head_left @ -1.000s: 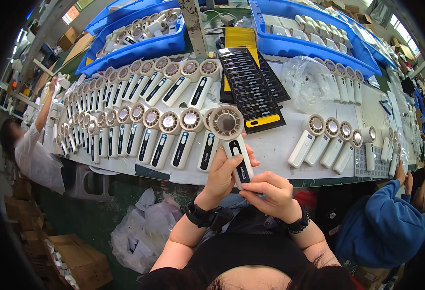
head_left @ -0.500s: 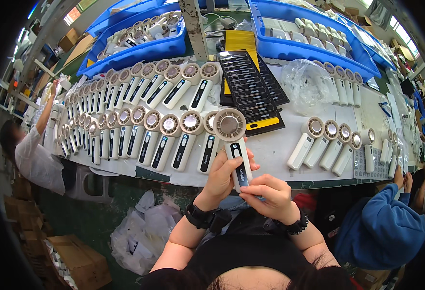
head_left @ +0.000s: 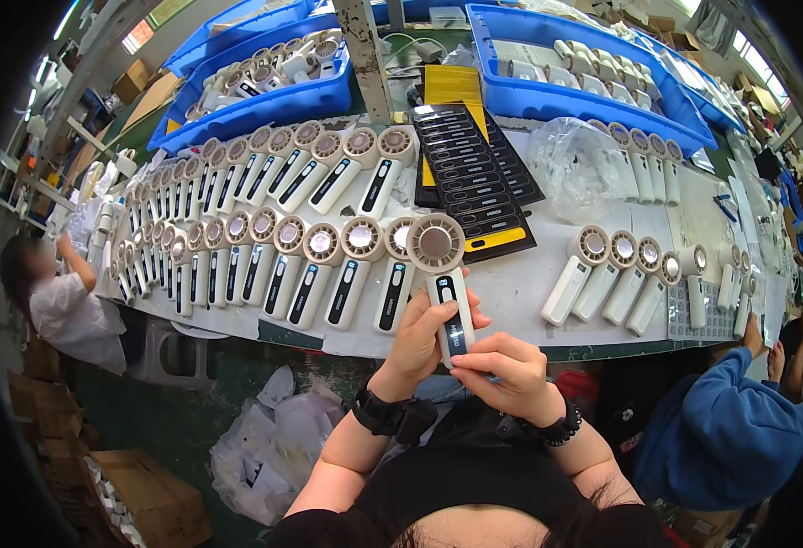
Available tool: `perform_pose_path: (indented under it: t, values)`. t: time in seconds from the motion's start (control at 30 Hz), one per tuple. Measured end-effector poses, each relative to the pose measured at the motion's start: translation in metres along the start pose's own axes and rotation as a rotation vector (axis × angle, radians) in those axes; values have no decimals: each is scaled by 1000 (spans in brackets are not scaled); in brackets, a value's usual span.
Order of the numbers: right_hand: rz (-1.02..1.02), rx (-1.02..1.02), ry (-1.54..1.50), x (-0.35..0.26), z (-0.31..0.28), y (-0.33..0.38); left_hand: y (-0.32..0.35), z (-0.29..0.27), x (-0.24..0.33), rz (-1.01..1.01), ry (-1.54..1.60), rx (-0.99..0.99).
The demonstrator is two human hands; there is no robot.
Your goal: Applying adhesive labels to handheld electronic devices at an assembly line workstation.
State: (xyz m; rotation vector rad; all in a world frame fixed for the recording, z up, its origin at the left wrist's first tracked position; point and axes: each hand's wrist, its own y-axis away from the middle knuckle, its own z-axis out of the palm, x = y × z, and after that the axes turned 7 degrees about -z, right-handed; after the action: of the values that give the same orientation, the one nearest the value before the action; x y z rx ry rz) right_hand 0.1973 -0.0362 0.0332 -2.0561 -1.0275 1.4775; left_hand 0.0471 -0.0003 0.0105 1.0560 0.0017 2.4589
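A white handheld fan (head_left: 435, 242) with a round beige grille stands upright before me, over the table's front edge. My left hand (head_left: 417, 336) is wrapped round its handle, the thumb pressing on the dark front panel near a small lit display. At the handle's lower end, my right hand (head_left: 509, 373) pinches the base between thumb and fingers. Just left of the held fan, a row of similar fans (head_left: 362, 239) lies on the table, their dark panels facing up. Behind these lies a second row (head_left: 397, 144). To the right, several fans (head_left: 593, 247) show handles without dark panels.
Black sheets of panel stickers (head_left: 475, 173) lie in the middle beside a crumpled clear bag (head_left: 573, 173). Blue bins (head_left: 274, 114) with fan parts line the back, around a metal post (head_left: 362, 55). Blue-handled pliers (head_left: 727, 208) lie right. Co-workers sit at both sides, one in a blue top (head_left: 726, 438).
The lit display on the held fan shows a different reading. Both my hands keep nearly the same grip. The co-worker at the left has lowered a raised arm.
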Motion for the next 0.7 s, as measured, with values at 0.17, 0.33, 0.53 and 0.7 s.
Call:
perform_pose_path:
  t: [0.17,0.33,0.53,0.7]
  values:
    - [-5,6,-3,2,3,0,-3,-5,-4,-31,89,5]
    - [-12,6,0,4,5,1,-4,-6,-7,-29,76,63]
    - [-17,7,8,4,4,2,-3,-5,-8,-42,105,58]
    - [-27,8,12,5,4,3,-3,-4,-8,-30,104,39]
